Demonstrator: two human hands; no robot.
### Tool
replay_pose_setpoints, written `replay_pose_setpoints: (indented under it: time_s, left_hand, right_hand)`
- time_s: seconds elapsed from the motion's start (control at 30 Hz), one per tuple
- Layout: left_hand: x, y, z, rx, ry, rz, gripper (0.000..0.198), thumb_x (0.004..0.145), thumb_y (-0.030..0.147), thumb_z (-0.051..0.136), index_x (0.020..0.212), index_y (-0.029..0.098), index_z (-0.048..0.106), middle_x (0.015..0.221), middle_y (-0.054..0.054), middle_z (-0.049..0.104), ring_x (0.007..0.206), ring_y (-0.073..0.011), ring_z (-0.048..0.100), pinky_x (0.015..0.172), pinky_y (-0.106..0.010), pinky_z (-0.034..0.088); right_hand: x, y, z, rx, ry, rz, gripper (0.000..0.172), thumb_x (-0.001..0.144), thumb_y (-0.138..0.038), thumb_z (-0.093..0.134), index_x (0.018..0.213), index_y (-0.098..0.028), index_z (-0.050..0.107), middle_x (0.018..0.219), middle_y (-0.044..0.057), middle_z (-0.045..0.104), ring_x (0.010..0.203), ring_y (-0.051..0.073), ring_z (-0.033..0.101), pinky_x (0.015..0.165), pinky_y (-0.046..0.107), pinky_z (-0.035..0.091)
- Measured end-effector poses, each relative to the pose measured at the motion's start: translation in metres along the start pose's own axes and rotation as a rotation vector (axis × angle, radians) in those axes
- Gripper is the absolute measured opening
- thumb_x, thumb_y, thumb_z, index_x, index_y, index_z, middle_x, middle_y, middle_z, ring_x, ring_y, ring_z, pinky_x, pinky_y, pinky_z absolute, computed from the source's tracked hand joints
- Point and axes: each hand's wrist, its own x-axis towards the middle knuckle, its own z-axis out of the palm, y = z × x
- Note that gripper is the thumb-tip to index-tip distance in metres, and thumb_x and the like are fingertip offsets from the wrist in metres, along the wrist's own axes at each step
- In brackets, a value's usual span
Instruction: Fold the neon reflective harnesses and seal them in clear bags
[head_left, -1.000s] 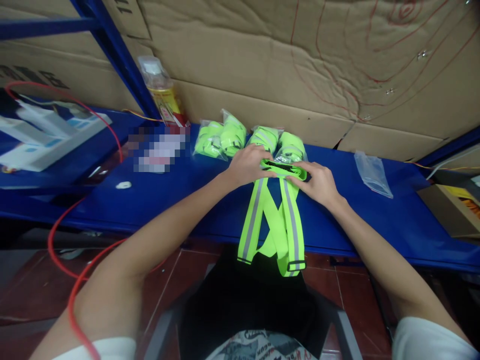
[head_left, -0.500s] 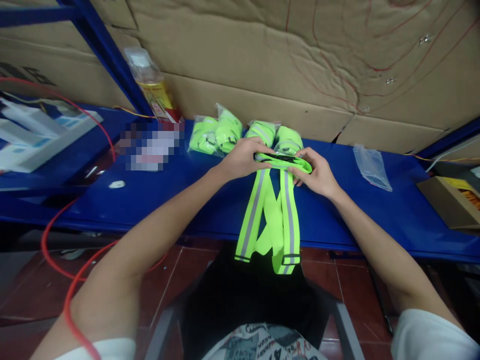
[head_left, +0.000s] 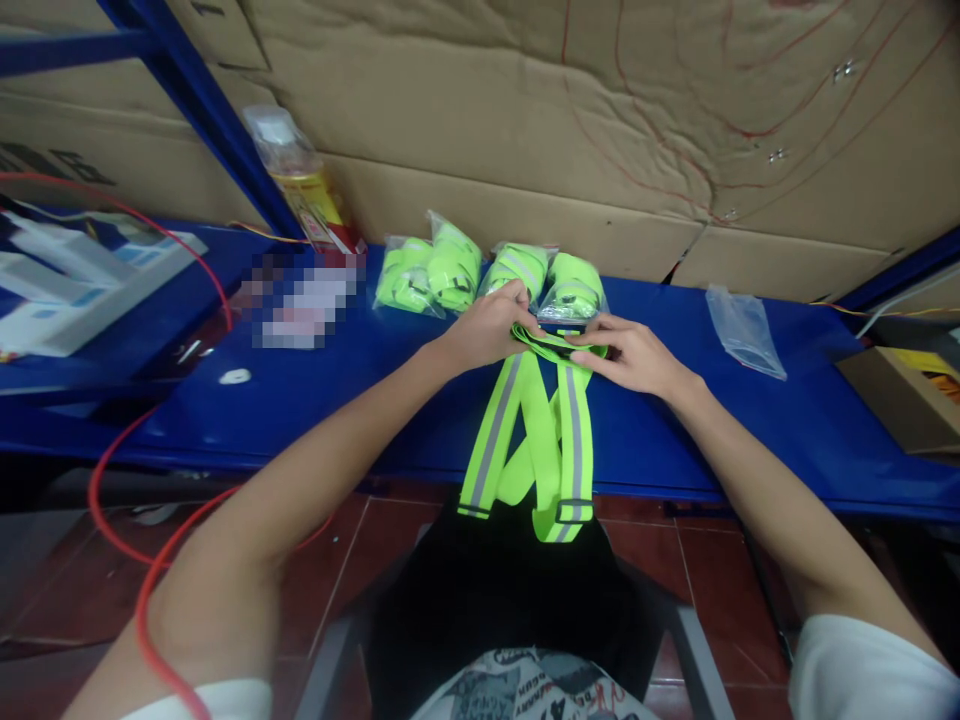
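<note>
A neon-yellow reflective strap harness (head_left: 540, 440) with grey stripes lies across the blue bench (head_left: 360, 410), its lower ends hanging over the front edge. My left hand (head_left: 487, 325) pinches the folded top of the harness on the left side. My right hand (head_left: 630, 355) grips the same fold from the right, fingers curled over it. Just behind my hands lie several bagged, rolled harnesses (head_left: 450, 272) in clear plastic.
An empty clear plastic bag (head_left: 744, 328) lies on the bench to the right. A plastic bottle (head_left: 300, 180) leans against a blue rack post. White boxes (head_left: 82, 280) sit at left, a cardboard box (head_left: 907, 395) at right. A red cable (head_left: 135, 520) loops down. Cardboard lines the back wall.
Both hands have drawn closer together on the harness top, folding it tighter. The hanging strap ends have risen slightly.
</note>
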Motion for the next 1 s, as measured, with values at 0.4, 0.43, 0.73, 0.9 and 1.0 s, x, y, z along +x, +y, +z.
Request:
replay_pose_setpoints:
  time_s: [0.4, 0.43, 0.73, 0.9, 1.0]
  left_hand:
    - [-0.004, -0.004, -0.018, -0.065, -0.179, 0.069, 0.026, 0.078, 0.031, 0.089, 0.104, 0.024, 0.089, 0.099, -0.006, 0.059, 0.081, -0.018, 0.058, 0.076, -0.031, 0.048]
    - [-0.004, -0.003, -0.018, -0.037, -0.171, 0.09, 0.024, 0.08, 0.029, 0.086, 0.104, 0.024, 0.089, 0.095, -0.005, 0.06, 0.079, -0.0174, 0.057, 0.074, -0.031, 0.047]
    - [-0.002, -0.004, -0.024, -0.176, -0.218, 0.09, 0.026, 0.097, 0.042, 0.068, 0.087, 0.022, 0.082, 0.064, 0.001, 0.058, 0.059, -0.0135, 0.052, 0.062, -0.03, 0.04]
    - [-0.005, -0.009, -0.023, -0.153, -0.084, -0.117, 0.057, 0.07, 0.04, 0.093, 0.118, 0.02, 0.07, 0.095, -0.004, 0.065, 0.074, -0.0175, 0.062, 0.066, -0.03, 0.049]
    - [-0.007, -0.01, -0.025, -0.038, -0.097, -0.112, 0.061, 0.069, 0.051, 0.094, 0.116, 0.019, 0.073, 0.105, -0.009, 0.064, 0.09, -0.0239, 0.065, 0.079, -0.036, 0.053]
  right_hand:
    - [0.0, -0.006, 0.003, 0.125, 0.03, -0.011, 0.047, 0.104, -0.065, 0.062, 0.109, -0.025, 0.087, 0.089, 0.005, 0.066, 0.073, 0.018, 0.061, 0.068, 0.034, 0.045]
    - [0.0, -0.006, 0.004, 0.165, 0.04, 0.001, 0.05, 0.105, -0.065, 0.059, 0.102, -0.025, 0.087, 0.087, 0.004, 0.065, 0.072, 0.017, 0.06, 0.068, 0.034, 0.045]
    - [0.0, -0.003, 0.012, -0.01, 0.09, 0.26, 0.064, 0.081, -0.075, 0.082, 0.117, -0.022, 0.075, 0.091, 0.006, 0.068, 0.076, 0.023, 0.062, 0.065, 0.036, 0.047]
    - [-0.002, -0.015, 0.009, -0.04, 0.038, 0.213, 0.05, 0.089, -0.068, 0.075, 0.106, -0.022, 0.068, 0.099, 0.009, 0.074, 0.083, 0.027, 0.067, 0.068, 0.04, 0.051]
    - [-0.002, -0.02, 0.009, 0.053, 0.046, 0.194, 0.045, 0.089, -0.062, 0.078, 0.108, -0.025, 0.06, 0.091, 0.004, 0.072, 0.073, 0.023, 0.063, 0.063, 0.037, 0.047]
